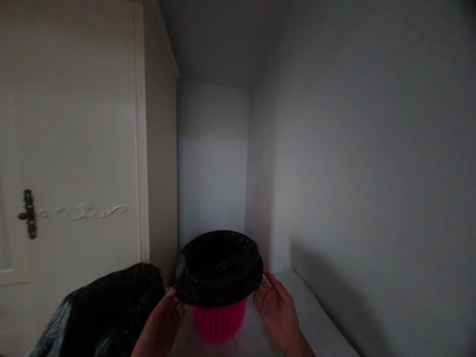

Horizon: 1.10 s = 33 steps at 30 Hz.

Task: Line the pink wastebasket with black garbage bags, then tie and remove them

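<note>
A pink ribbed plastic bin (220,321) stands upright on a pale surface. A black garbage bag (219,292) lines it, its edge folded outward over the rim and hanging down the outside. Inside the bag a small blue patch shows, too dark to name. At the left side of the rim, my left hand (163,317) has its thumb and curled fingers closed on the bag's folded edge. My right hand (277,307) lies against the right side of the bag, palm turned inward and fingers apart.
Another black plastic bag (115,307) lies bunched at the lower left. Beyond it rises a white cabinet (82,124) with a dark handle (29,214). A grey wall (364,148) runs along the right of the pale surface (305,317).
</note>
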Available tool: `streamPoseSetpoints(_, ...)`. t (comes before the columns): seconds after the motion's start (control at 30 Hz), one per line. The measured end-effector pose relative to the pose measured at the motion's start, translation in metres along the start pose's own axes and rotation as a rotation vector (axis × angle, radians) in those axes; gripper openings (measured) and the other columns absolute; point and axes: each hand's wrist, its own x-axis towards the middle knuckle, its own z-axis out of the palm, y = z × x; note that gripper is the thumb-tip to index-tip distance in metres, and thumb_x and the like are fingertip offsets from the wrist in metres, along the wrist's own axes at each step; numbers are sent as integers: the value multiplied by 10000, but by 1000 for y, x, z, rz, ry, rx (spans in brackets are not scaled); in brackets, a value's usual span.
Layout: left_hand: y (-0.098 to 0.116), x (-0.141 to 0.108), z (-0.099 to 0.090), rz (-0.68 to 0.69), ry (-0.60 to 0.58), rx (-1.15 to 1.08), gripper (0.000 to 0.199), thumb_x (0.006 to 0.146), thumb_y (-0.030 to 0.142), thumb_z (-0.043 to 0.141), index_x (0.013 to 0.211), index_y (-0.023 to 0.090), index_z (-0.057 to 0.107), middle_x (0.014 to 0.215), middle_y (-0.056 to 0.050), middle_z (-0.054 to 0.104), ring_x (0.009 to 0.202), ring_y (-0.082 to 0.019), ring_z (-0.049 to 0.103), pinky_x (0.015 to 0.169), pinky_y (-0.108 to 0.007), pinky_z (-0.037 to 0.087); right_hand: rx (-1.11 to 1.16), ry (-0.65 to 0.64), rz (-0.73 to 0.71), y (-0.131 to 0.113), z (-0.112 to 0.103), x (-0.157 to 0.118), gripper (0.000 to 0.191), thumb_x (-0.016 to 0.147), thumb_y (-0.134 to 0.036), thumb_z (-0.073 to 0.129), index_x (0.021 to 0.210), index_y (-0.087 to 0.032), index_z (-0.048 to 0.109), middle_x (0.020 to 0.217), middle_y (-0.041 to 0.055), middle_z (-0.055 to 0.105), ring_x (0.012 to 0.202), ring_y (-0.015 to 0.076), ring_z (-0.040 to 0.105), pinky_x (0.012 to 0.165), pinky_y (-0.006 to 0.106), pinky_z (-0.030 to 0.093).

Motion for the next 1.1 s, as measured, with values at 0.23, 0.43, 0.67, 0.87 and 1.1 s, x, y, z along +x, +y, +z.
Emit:
streamPoseSetpoints(0.23, 27, -22, 19, 159, -10, -6, 276, 787, 88, 685, 1025, 209, 753, 903, -31, 797, 746, -160, 747, 675, -253, 623, -194, -7, -134, 0, 6, 0, 406, 803, -487, 867, 1162, -314, 788, 1256, 45, 792, 1145, 254, 723, 1006, 423, 576)
streamPoseSetpoints(0.43, 25, -21, 21, 525, -109, 351, 632, 631, 280, 904, 1247, 286, 758, 1363, -43, 751, 1201, -279, 699, 939, -296, 590, -481, 48, -353, 4, 17, 1, 781, 768, -512, 878, 1480, -391, 582, 1239, 57, 760, 1159, 298, 680, 1009, 481, 549)
streamPoseSetpoints(0.67, 24, -4, 28, 1147, -156, 964, 509, 845, 310, 693, 1354, 314, 716, 1405, -93, 715, 1336, -349, 604, 1184, -558, 437, -1131, -33, -534, -11, 27, -8, 624, 806, -457, 858, 1396, -337, 695, 1379, 93, 695, 1279, 336, 610, 1165, 516, 436)
streamPoseSetpoints(0.87, 22, -5, 29, 1256, -215, 1207, 543, 952, 350, 596, 1492, 293, 606, 1557, -109, 611, 1476, -372, 487, 1256, -593, 320, -1351, -87, -579, -23, 33, -5, 566, 828, -432, 845, 1375, -373, 713, 1372, 88, 710, 1299, 357, 612, 1175, 542, 431)
streamPoseSetpoints(1.1, 21, -14, 31, 1201, -202, 1208, 703, 934, 394, 649, 1594, 236, 467, 1660, -158, 474, 1556, -383, 383, 1288, -592, 279, -1496, -188, -587, -37, 45, 5, 222, 804, -425, 874, 997, -325, 829, 1128, 80, 768, 1115, 336, 676, 1027, 475, 517)
